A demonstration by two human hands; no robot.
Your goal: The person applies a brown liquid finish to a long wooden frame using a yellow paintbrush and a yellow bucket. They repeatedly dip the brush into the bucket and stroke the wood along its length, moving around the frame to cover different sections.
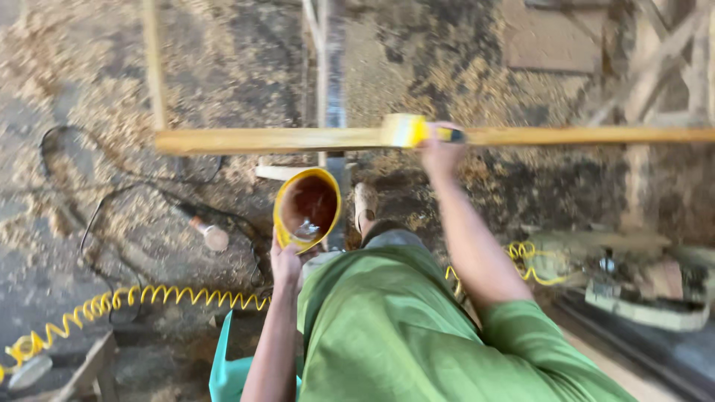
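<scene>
Item one: our right hand (441,155), arm stretched forward, fingers clenched around the dark handle of a wide paintbrush (408,131) with a yellow ferrule and pale bristles. The bristles lie against a long wooden strip (298,140) that runs level across the view from left to right.

Item two: our left hand (285,262), held low and close to the body, fingers grasping a yellow bowl (307,208) from below. The bowl is tilted toward us and shows a brown liquid inside, with a shiny patch near the bottom.

Item three: a foot (365,206) in a pale shoe, just right of the bowl, on the floor (89,67). The floor is strewn with wood shavings.

Item four: a yellow coiled hose (141,299) lies at lower left, beside black cables (104,201).

Item five: a machine (633,275) at the right edge, too blurred for us to tell its kind.

We wear green clothing (402,335).
</scene>
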